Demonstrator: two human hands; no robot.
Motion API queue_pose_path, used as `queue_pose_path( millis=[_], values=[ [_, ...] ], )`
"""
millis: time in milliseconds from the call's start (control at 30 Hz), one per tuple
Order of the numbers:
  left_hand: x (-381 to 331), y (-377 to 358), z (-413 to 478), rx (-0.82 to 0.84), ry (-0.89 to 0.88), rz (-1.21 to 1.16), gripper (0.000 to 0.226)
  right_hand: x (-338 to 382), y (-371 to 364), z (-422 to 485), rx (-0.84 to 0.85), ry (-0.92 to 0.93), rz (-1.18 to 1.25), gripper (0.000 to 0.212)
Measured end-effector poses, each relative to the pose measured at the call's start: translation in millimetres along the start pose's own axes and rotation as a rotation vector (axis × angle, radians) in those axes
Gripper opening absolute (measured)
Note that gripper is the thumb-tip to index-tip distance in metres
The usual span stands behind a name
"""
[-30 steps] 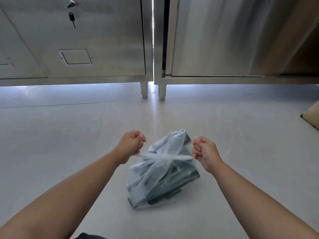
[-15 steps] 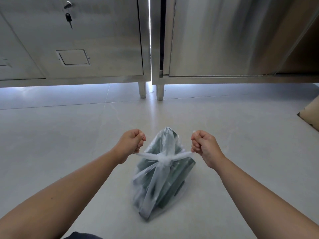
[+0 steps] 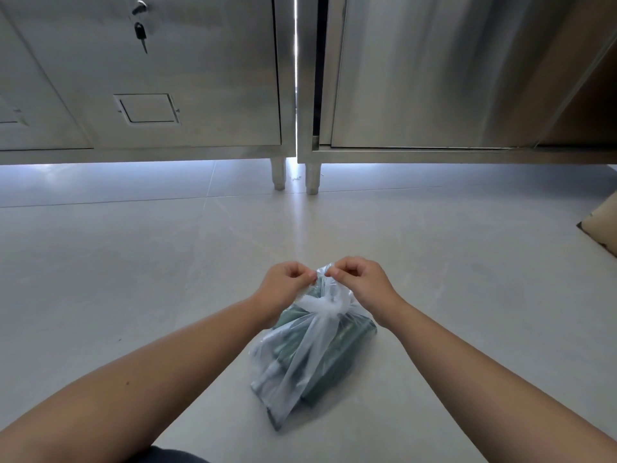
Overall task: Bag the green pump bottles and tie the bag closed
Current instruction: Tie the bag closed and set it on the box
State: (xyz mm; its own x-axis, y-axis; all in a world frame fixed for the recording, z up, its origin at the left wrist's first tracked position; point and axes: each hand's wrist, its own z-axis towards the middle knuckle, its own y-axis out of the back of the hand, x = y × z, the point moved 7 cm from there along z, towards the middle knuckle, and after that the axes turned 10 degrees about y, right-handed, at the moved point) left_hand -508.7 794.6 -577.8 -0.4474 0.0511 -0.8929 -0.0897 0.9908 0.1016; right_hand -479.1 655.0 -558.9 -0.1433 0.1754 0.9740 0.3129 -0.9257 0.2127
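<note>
The person is down on the pale tiled floor [image 3: 133, 279], both bare forearms stretched out ahead. A thin, see-through plastic bag [image 3: 300, 365] sits on the tiles right in front of them, with the green pump bottles [image 3: 355, 332] packed inside it and showing dark through the film. The neck of the bag is gathered into a knot [image 3: 325, 307] at its top. Just above that knot the two hands are drawn close together, almost touching: the left hand [image 3: 287, 289] has its fingers curled and pinches one loose end of the plastic, and the right hand [image 3: 362, 285] is curled the same way, pinching the other end. Beyond them stands a row of stainless steel cabinets [image 3: 200, 78] on short round legs [image 3: 278, 175], a key [image 3: 140, 33] hanging in the lock of the left-hand door. A corner of brown cardboard [image 3: 601, 228] pokes in at the far right edge of the floor
</note>
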Motion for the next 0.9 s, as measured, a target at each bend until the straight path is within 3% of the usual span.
queue_pose_path(
  millis=[167,500,900],
  values=[
    [-3,-13,-5,0.048,-0.017,0.001,0.015,-1,-5,-3,0.035,-0.027,0.028,0.011],
    [-17,-14,-14,-0.013,-0.125,0.003,0.020,-4,-2,-7,0.061,-0.081,0.020,0.011],
    [-12,-13,-14,0.003,-0.098,-0.034,0.018,-5,1,-9,0.075,-0.081,0.026,0.006]
  ],
)
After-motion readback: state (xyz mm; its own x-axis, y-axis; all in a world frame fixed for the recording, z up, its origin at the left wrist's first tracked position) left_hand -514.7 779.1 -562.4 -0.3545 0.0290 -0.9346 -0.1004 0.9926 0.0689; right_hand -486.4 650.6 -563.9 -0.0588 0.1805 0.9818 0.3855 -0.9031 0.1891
